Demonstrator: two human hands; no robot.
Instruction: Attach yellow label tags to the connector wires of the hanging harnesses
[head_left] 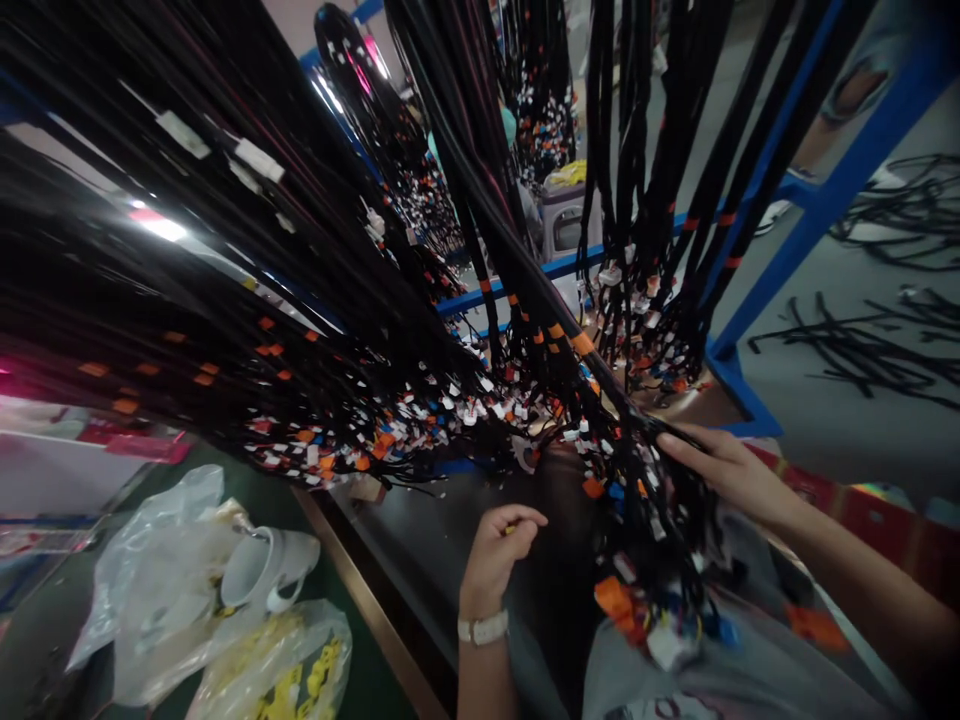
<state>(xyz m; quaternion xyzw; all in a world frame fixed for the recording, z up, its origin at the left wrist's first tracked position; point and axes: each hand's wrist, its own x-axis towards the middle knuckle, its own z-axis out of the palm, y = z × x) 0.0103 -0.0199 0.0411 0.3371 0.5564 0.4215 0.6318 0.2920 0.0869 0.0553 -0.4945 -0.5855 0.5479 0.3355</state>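
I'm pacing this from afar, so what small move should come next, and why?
Probably bring the left hand toward the plugs at the lower end of the cable bundle: it seems to pinch a small yellow piece, and the right hand already holds the bundle.

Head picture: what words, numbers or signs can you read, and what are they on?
None can be read.
Print on the grey cloth, bottom edge: cut off and blurred.
White pieces on the black cables: too blurred to show any letters.
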